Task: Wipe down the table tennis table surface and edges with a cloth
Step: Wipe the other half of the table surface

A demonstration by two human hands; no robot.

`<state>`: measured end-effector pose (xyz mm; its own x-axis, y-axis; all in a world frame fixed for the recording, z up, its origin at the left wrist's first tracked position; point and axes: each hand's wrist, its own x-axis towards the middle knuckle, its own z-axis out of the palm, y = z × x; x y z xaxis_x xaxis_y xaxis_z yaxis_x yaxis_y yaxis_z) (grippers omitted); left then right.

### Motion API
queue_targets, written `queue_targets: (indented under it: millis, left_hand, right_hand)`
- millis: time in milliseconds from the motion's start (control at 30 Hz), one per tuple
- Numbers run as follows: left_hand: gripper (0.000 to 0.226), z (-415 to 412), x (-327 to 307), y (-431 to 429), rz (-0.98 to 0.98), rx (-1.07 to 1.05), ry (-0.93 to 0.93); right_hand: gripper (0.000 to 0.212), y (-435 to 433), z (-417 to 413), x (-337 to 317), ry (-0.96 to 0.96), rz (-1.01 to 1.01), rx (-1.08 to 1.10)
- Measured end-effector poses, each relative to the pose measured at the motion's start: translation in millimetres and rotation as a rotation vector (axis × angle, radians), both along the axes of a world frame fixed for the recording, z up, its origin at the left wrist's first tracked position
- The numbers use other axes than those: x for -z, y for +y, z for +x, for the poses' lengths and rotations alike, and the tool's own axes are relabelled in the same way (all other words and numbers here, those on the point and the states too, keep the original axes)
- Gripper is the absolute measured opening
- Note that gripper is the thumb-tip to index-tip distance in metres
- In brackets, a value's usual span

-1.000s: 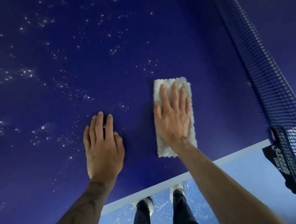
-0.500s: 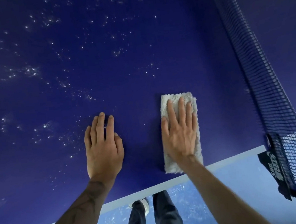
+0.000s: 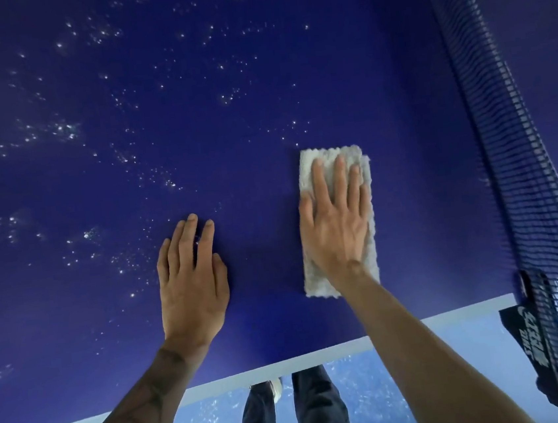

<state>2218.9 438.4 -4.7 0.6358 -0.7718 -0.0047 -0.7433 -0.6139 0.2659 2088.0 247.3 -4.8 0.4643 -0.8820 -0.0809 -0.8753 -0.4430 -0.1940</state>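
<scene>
Nearest: the person's dark trouser legs [image 3: 312,411] and one pale shoe [image 3: 276,389] show below the white edge line [image 3: 286,362] of the tabletop [image 3: 260,110], over a speckled blue floor [image 3: 376,394].

Left hand [image 3: 190,282]: flat, palm down on the bare blue surface, fingers nearly together, holding nothing. Judged a brace, taking body weight while the person leans over the edge.

Right hand [image 3: 335,219]: flat and spread, palm pressing down on the cloth [image 3: 341,273]. No grip around it; the hold is by pressure only. The cloth is pale, folded to a long rectangle, lying lengthwise away from the person, near the edge line, between the left hand and the net. The fold likely gives a thick pad the width of the palm, suited to straight strokes.

Farther out: many small bright droplets or specks [image 3: 62,130] scatter across the surface to the left and ahead, the nearest just beyond the cloth's far end. The strip around and right of the cloth looks free of them. Judged: wiping is at an early to middle stage, with most of this half left.

Obstruction: the dark net [image 3: 505,153] runs along the right, with its clamp and tag [image 3: 528,333] at the edge. It bounds any stroke to the right; the cloth lies apart from it.
</scene>
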Motion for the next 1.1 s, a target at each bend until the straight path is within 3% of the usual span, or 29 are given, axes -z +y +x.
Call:
queue_targets:
  millis: [67,233,367,467,533,700,767,900,1000,1100]
  left_hand:
    - [0.051,-0.9,-0.1,-2.4,-0.019,-0.014,-0.001]
    - [0.044,3.7,-5.9,-14.5,-0.041,-0.062,-0.001]
    - [0.042,15.7,-12.4,-23.8,-0.065,-0.087,0.013]
    - [0.042,31.6,-17.3,-33.9,-0.069,-0.099,0.017]
    - [0.042,44.6,-19.8,-45.6,-0.071,-0.120,0.020]
    - [0.043,80.6,-23.1,-77.7,-0.078,-0.184,0.018]
    - [0.043,92.9,-23.8,-88.2,-0.073,-0.181,0.010]
    - [0.043,113.7,-21.3,-112.7,-0.061,-0.177,0.018]
    - [0.045,129.5,-18.5,-135.0,-0.073,-0.197,0.012]
    - [0.047,145.8,-12.6,-154.7,-0.058,-0.187,-0.008]
  right_hand:
    - [0.062,11.0,29.9,2.1,-0.012,0.012,-0.061]
    - [0.061,39.7,14.9,2.3,-0.021,0.039,-0.544]
    - [0.060,-32.2,-7.9,-4.6,0.038,0.046,-0.320]
    - [0.061,-69.1,23.4,-8.6,0.034,0.036,-0.094]
    - [0.062,-62.5,56.3,-6.5,0.001,0.050,-0.077]
    - [0.063,8.3,63.0,3.3,-0.030,0.042,-0.634]
    - [0.063,-5.4,41.6,6.2,-0.025,0.021,-0.744]
    - [0.062,-91.8,42.6,1.7,0.077,0.025,-0.443]
    - [0.063,-135.0,83.9,-5.0,0.041,0.041,-0.211]
    - [0.063,-118.3,123.1,-1.4,0.011,0.038,-0.255]
